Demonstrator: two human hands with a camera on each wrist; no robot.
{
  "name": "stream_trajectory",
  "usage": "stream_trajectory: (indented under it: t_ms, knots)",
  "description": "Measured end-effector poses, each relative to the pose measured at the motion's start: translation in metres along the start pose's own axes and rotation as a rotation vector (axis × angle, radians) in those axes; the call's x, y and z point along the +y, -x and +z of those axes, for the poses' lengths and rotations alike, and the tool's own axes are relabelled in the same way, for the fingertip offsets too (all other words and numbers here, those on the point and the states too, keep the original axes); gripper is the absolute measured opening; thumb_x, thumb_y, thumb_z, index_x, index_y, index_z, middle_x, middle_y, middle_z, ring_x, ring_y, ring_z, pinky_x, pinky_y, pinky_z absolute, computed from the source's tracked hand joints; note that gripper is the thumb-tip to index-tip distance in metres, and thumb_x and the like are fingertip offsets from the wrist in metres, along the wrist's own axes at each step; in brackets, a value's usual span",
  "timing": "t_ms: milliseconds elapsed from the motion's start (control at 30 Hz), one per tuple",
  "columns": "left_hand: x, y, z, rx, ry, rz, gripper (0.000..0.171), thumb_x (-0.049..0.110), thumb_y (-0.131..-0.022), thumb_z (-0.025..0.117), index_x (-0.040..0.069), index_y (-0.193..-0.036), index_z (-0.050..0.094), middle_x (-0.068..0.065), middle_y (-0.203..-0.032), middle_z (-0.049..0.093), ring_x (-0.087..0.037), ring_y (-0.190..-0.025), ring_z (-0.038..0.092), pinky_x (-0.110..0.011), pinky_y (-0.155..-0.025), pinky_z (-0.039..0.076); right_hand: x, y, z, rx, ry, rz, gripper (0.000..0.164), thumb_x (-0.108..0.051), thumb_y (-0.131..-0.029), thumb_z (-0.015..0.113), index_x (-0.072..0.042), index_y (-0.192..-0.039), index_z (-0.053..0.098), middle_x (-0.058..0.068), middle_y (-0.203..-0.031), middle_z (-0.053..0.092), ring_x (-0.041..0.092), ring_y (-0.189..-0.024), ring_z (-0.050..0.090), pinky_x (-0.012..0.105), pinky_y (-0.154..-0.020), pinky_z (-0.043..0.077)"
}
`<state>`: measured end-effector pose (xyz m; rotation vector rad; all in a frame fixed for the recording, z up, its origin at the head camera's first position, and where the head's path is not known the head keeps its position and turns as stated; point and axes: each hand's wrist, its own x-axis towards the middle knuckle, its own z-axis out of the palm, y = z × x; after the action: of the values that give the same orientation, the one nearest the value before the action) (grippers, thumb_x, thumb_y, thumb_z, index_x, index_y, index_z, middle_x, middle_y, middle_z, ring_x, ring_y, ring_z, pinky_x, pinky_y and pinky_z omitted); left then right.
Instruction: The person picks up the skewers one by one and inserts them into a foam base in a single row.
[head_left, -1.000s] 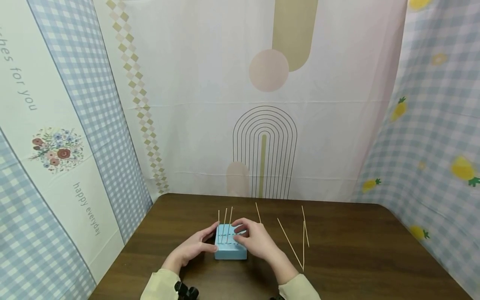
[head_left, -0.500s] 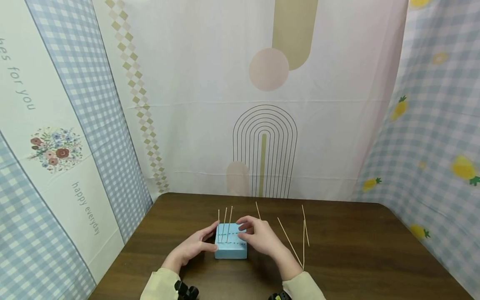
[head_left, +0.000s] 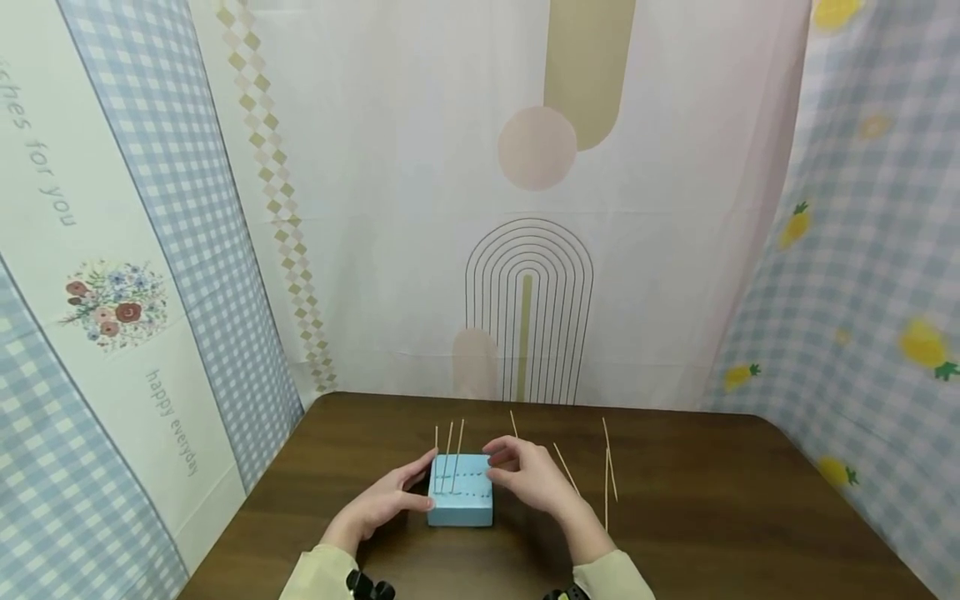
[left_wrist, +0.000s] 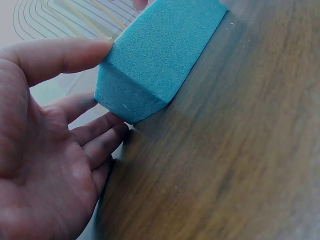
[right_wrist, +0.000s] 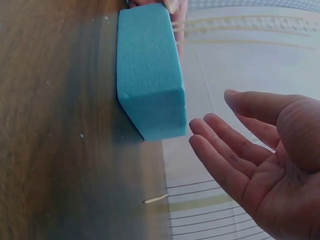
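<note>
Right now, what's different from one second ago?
The right hand moved right, from over the blue block to its right edge. I can't see anything picked up or let go. The left hand stayed at the block's left side, and the three thin sticks still stand in it.

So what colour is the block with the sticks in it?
Light blue. The block shows best in the head view, where you see its top and front.
</note>
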<state>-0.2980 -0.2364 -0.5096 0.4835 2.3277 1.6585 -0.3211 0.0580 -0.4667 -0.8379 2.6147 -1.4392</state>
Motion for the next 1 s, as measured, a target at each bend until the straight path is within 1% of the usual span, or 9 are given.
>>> stream_trajectory:
  t_ms: [133,267,433,500,633,767,867,1000]
  knots:
    - [-0.001,0.003,0.003,-0.008,0.000,-0.001,0.091,0.016,-0.094,0.075,0.002,-0.169,0.025,-0.025,-0.173,0.022,-0.045,-0.159,0.023,-0.061,-0.123,0.020,0.004,0.005,-0.006,0.002,-0.026,0.008,0.026,-0.014,-0.098,0.077,-0.010,-0.123,0.073,0.008,-0.112,0.077,0.022,-0.099,0.072,0.042,-0.084,0.058]
    - [-0.001,0.004,0.003,-0.010,-0.005,0.001,0.092,0.017,-0.093,0.075,0.002,-0.169,0.025,-0.026,-0.173,0.022,-0.046,-0.159,0.023,-0.062,-0.123,0.019,0.007,0.007,-0.013,0.025,-0.020,0.019,0.025,-0.014,-0.098,0.078,-0.013,-0.122,0.073,0.008,-0.112,0.078,0.021,-0.099,0.070,0.041,-0.083,0.056]
    - [0.000,0.003,0.002,0.001,-0.012,0.000,0.092,0.018,-0.093,0.075,0.002,-0.169,0.026,-0.027,-0.173,0.023,-0.046,-0.158,0.024,-0.063,-0.122,0.020,0.012,0.008,-0.025,0.057,-0.007,0.018,0.027,-0.013,-0.097,0.078,-0.011,-0.123,0.073,0.009,-0.111,0.078,0.021,-0.096,0.070,0.038,-0.079,0.056]
    - [0.001,0.001,0.001,0.006,-0.018,0.002,0.092,0.019,-0.092,0.075,0.002,-0.169,0.026,-0.027,-0.173,0.024,-0.046,-0.158,0.025,-0.063,-0.122,0.020,0.014,0.009,-0.032,0.069,-0.005,0.024,0.027,-0.013,-0.096,0.079,-0.011,-0.123,0.073,0.008,-0.110,0.078,0.019,-0.096,0.071,0.036,-0.080,0.056]
    - [0.000,-0.002,0.000,0.003,-0.024,0.014,0.092,0.018,-0.092,0.075,0.002,-0.169,0.026,-0.025,-0.173,0.024,-0.046,-0.158,0.025,-0.062,-0.122,0.020,0.024,0.016,-0.047,0.075,-0.024,0.061,0.028,-0.012,-0.098,0.078,-0.009,-0.125,0.072,0.009,-0.111,0.077,0.021,-0.098,0.073,0.039,-0.082,0.059]
    - [0.001,-0.004,-0.001,0.007,-0.026,0.019,0.092,0.017,-0.092,0.075,0.002,-0.169,0.026,-0.024,-0.174,0.024,-0.046,-0.158,0.025,-0.062,-0.122,0.021,0.034,0.027,-0.064,0.075,-0.072,0.096,0.030,-0.010,-0.099,0.076,-0.005,-0.128,0.070,0.018,-0.116,0.075,0.031,-0.099,0.074,0.048,-0.082,0.062]
    - [0.002,-0.003,-0.001,0.005,-0.023,0.010,0.092,0.016,-0.093,0.075,0.002,-0.169,0.026,-0.024,-0.174,0.023,-0.046,-0.158,0.024,-0.062,-0.122,0.020,0.044,0.036,-0.075,0.079,-0.100,0.129,0.032,-0.009,-0.099,0.076,-0.002,-0.130,0.069,0.022,-0.118,0.074,0.036,-0.100,0.074,0.050,-0.082,0.062]
    - [0.001,0.000,0.000,-0.001,-0.016,0.005,0.092,0.014,-0.093,0.075,0.001,-0.169,0.025,-0.024,-0.174,0.022,-0.046,-0.158,0.023,-0.062,-0.122,0.019,0.056,0.046,-0.088,0.097,-0.105,0.185,0.036,-0.009,-0.100,0.075,0.000,-0.133,0.067,0.020,-0.119,0.074,0.030,-0.102,0.073,0.048,-0.083,0.062]
